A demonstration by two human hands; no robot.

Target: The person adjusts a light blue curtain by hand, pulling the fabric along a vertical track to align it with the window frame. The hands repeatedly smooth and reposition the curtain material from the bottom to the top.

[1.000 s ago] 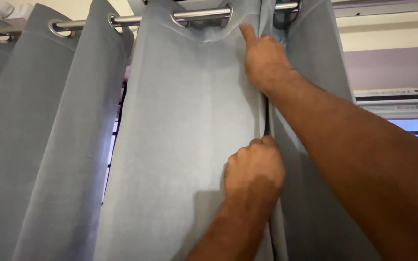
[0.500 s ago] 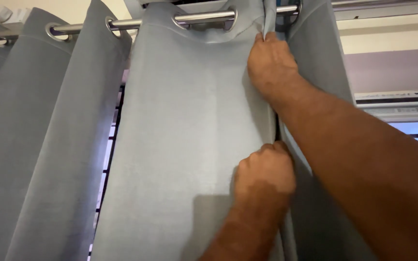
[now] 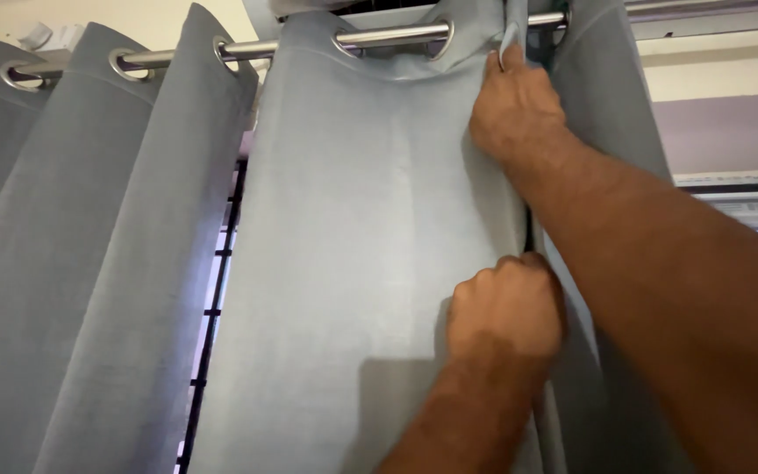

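Note:
A grey eyelet curtain (image 3: 361,237) hangs in folds from a metal rod (image 3: 379,37). My right hand (image 3: 515,110) reaches up high and pinches the curtain's right edge just under the rod. Lower down, my left hand (image 3: 506,312) is closed on the same edge at mid height, fingers wrapped behind the fabric. Both forearms come in from the lower right. A second grey curtain panel (image 3: 607,96) hangs right behind my right arm.
More curtain folds (image 3: 72,263) fill the left side. A dark window grille (image 3: 217,290) shows through a gap between folds. A cream wall and part of a white unit (image 3: 730,189) lie at the right. A small white fitting (image 3: 46,35) sits at the top left.
Both hands have shifted the curtain edge to the right, closing the dark gap beside it. My right hand's raised finger has folded down onto the fabric.

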